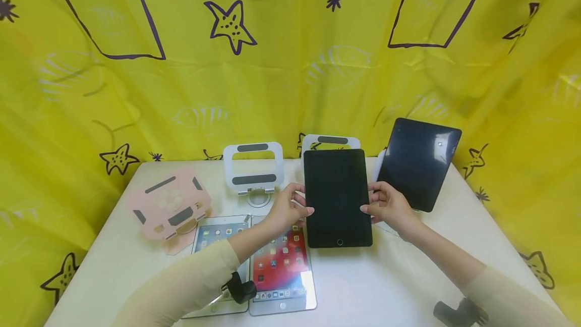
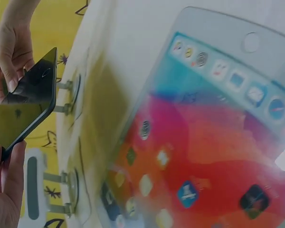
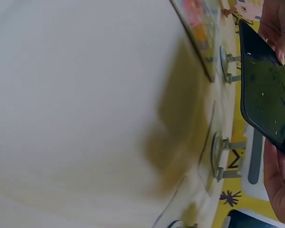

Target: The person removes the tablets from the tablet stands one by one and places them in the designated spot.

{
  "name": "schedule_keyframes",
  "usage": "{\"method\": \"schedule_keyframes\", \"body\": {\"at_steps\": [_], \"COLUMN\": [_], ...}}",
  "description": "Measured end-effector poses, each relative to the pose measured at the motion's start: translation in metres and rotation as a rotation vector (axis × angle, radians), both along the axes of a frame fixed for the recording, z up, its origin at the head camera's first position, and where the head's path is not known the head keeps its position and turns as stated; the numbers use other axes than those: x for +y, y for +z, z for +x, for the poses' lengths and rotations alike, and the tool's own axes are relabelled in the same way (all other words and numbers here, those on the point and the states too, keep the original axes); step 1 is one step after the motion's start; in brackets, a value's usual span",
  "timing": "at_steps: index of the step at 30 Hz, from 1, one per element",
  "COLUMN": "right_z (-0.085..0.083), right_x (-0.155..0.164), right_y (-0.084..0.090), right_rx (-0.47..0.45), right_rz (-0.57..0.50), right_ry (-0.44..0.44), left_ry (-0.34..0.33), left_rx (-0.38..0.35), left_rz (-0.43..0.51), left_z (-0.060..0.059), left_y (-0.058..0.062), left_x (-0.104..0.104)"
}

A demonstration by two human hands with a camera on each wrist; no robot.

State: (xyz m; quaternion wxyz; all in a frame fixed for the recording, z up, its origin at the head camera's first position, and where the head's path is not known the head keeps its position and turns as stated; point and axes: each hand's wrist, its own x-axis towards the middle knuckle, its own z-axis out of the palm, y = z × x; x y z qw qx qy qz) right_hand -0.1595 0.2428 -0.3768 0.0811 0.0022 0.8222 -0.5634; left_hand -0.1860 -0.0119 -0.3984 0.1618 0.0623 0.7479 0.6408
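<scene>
Between both hands a black tablet (image 1: 338,201) with a dark screen is held upright, its home button at the bottom. My left hand (image 1: 287,208) pinches its left edge, thumb on the front and fingers behind. On the opposite edge, my right hand (image 1: 391,210) grips it the same way. Behind the tablet's top shows a white tablet stand (image 1: 308,140), mostly hidden by it. The left wrist view shows the tablet (image 2: 26,102) tilted above the table. In the right wrist view its dark face (image 3: 268,90) reflects the yellow curtain.
Two tablets with lit-looking icon screens, one red (image 1: 281,266) and one pale (image 1: 222,233), lie side by side on the white table (image 1: 381,291). A pink stand (image 1: 170,201) and a white stand (image 1: 253,165) stand left. Another dark tablet (image 1: 419,163) leans on a stand at right.
</scene>
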Motion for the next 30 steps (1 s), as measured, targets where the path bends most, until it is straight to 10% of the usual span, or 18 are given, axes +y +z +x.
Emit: {"method": "schedule_keyframes", "body": {"at_steps": [17, 30], "right_z": [0.022, 0.036], "right_x": [0.002, 0.009], "right_y": [-0.044, -0.058], "right_rx": [-0.196, -0.313], "right_rz": [0.048, 0.044], "right_ry": [0.008, 0.064], "left_ry": [-0.043, -0.041], "left_rx": [-0.156, -0.214], "left_rz": [0.02, 0.065], "left_z": [0.03, 0.052], "left_y": [-0.049, -0.06], "left_x": [0.001, 0.005]}}
